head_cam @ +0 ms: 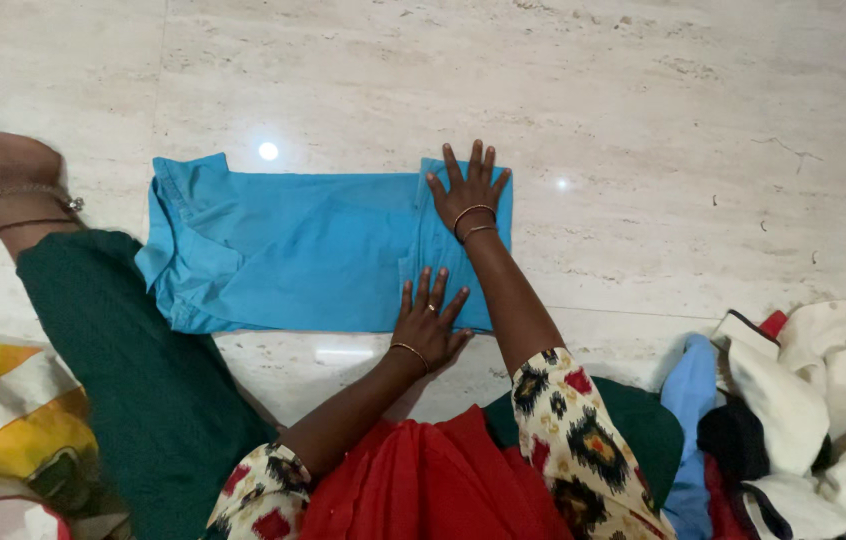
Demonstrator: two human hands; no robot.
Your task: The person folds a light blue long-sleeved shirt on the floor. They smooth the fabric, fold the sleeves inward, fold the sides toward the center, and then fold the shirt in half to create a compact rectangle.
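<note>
Bright blue garment [293,250] folded flat (collar leftward), left hand [427,325], right hand [470,190] pressing open-palmed

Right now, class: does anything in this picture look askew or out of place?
Little stands out. The blue garment lies flat under both hands, though its left end is rumpled. The clothes pile at right is a loose jumble.

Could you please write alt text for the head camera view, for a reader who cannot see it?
A person seated on a pale marble floor presses both hands flat on a folded blue garment, the left hand at its near edge and the right hand at its far right corner. A pile of clothes lies to the right.
</note>
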